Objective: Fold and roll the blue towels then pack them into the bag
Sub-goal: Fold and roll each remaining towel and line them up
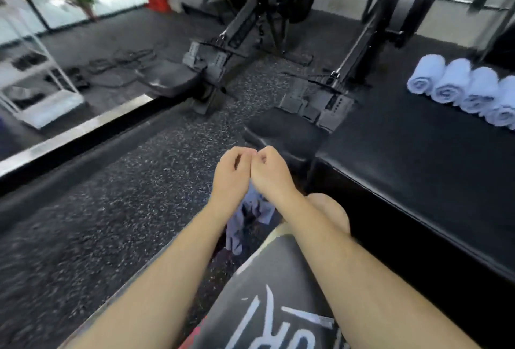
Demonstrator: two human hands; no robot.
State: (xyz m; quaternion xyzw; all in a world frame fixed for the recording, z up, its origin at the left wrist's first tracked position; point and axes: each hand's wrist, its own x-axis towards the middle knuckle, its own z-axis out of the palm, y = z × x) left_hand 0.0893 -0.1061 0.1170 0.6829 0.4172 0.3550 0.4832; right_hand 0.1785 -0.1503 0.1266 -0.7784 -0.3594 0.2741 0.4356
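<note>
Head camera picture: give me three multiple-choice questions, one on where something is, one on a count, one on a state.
1. Where do the rolled light blue towels lie?
A. on the speckled floor
B. on the black padded bench
C. on the white rack

2. How many rolled towels show?
A. one
B. two
C. four

3. What are the hands doing?
A. both hang open
B. left hand and right hand together pinch a loose light blue towel
C. one lifts a bag

Answers: B, the rolls sit in a row on the bench top; C, four spiral ends show, the last cut by the frame edge; B, the cloth hangs below the curled fingers.
</note>
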